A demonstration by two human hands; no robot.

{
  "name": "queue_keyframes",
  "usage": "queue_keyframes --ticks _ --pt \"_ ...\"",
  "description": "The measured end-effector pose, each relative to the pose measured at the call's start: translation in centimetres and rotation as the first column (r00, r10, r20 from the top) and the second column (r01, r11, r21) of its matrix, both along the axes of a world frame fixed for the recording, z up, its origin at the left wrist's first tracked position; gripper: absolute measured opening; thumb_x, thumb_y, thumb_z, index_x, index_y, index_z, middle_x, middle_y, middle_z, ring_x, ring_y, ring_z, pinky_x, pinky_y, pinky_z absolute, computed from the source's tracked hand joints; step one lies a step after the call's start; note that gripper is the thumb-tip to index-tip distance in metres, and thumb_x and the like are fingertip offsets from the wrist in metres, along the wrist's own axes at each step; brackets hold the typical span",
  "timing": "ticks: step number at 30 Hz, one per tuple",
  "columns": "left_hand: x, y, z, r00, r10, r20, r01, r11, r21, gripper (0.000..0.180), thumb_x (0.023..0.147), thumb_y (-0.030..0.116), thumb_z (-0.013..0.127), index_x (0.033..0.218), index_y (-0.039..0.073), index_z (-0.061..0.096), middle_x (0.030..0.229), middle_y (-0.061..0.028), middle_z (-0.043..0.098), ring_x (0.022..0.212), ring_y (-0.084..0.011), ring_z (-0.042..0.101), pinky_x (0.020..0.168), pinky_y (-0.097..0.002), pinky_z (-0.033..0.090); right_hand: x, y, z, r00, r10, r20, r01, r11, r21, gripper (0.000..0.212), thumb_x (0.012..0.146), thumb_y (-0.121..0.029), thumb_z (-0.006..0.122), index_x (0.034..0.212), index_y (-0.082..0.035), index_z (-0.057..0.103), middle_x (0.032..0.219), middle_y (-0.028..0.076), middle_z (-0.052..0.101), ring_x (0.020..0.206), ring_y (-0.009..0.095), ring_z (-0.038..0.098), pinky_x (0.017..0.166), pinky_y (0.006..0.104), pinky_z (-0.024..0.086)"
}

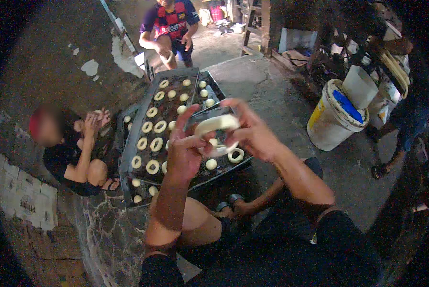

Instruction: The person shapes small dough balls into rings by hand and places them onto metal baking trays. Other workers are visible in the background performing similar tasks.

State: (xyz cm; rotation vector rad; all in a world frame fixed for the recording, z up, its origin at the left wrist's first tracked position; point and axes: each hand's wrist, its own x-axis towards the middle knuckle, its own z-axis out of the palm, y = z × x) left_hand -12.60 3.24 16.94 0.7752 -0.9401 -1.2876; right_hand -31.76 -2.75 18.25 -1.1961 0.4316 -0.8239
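Between my two raised hands hangs a pale dough ring (217, 123), its outline slightly smeared by motion. The fingers of my left hand (187, 146) are hooked on its left side. My right hand (252, 131) grips the opposite side, thumb and fingers curled round the dough. Below them lies a dark metal tray (134, 128) bearing several dough rings (155, 144) and several round dough balls (211, 164). Another dough ring (235, 155) rests just under my right hand. My hands and forearms hide part of the tray.
A person in a red cap (71, 153) squats at the left, hands raised. Across the tray sits another person in a striped shirt (170, 31), holding a ring. A white bucket (331, 119) with a blue top stands at the right. Clutter and a wooden ladder (253, 26) lie beyond.
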Motion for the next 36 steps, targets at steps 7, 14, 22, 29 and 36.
queue_keyframes --ticks 7,14,22,29,36 --pt "1.6 -0.4 0.8 0.965 -0.169 -0.202 0.188 0.979 0.079 0.049 0.094 0.028 0.054 0.136 0.004 0.044 0.085 -0.0117 0.062 0.070 -0.0207 0.062 0.060 -0.0313 0.050 1.9 0.7 -2.1 0.760 -0.343 -0.552 -0.052 0.815 -0.578 0.033 0.072 -0.005 0.064 0.104 -0.003 0.070 0.100 0.009 0.069 0.093 0.023 0.066 0.089 0.0383 0.049" --pt "2.7 -0.1 0.3 0.954 0.140 -0.264 -0.106 0.984 0.140 0.050 0.095 0.041 0.057 0.123 0.001 0.048 0.092 -0.0137 0.060 0.078 -0.0272 0.062 0.074 -0.0372 0.052 1.6 -2.1 -4.9 0.996 0.072 0.062 -0.088 0.942 0.324 0.024 0.083 -0.003 0.061 0.107 0.002 0.060 0.085 0.004 0.062 0.074 0.014 0.060 0.070 0.0273 0.051" --pt "4.1 -4.2 -7.2 0.779 0.047 -0.625 0.257 0.885 0.387 0.057 0.091 0.036 0.062 0.129 -0.001 0.042 0.119 -0.0214 0.056 0.109 -0.0374 0.058 0.099 -0.0470 0.045 4.9 -11.9 -11.5 1.000 0.007 0.022 -0.014 0.943 0.332 0.007 0.085 -0.009 0.062 0.080 -0.005 0.062 0.074 0.003 0.058 0.062 0.015 0.057 0.060 0.0294 0.051" --pt "8.1 -5.0 -6.9 0.956 0.277 0.093 -0.289 0.851 0.440 0.050 0.093 0.027 0.060 0.135 0.004 0.047 0.121 -0.0151 0.061 0.107 -0.0251 0.062 0.093 -0.0373 0.049 7.2 -19.1 -26.8 0.456 -0.456 -0.764 0.041 0.869 -0.494 0.020 0.080 -0.020 0.074 0.090 -0.002 0.074 0.086 0.012 0.073 0.079 0.020 0.070 0.072 0.0344 0.055" --pt "8.1 -3.7 -6.1 0.986 0.097 0.136 -0.147 0.892 0.427 0.044 0.091 0.019 0.063 0.129 0.001 0.055 0.107 -0.0139 0.070 0.094 -0.0203 0.068 0.083 -0.0312 0.052 7.3 -23.2 -37.2 0.317 -0.294 -0.902 0.041 0.954 -0.297 0.033 0.072 -0.026 0.079 0.096 -0.002 0.074 0.091 0.016 0.074 0.085 0.028 0.072 0.079 0.0377 0.056"
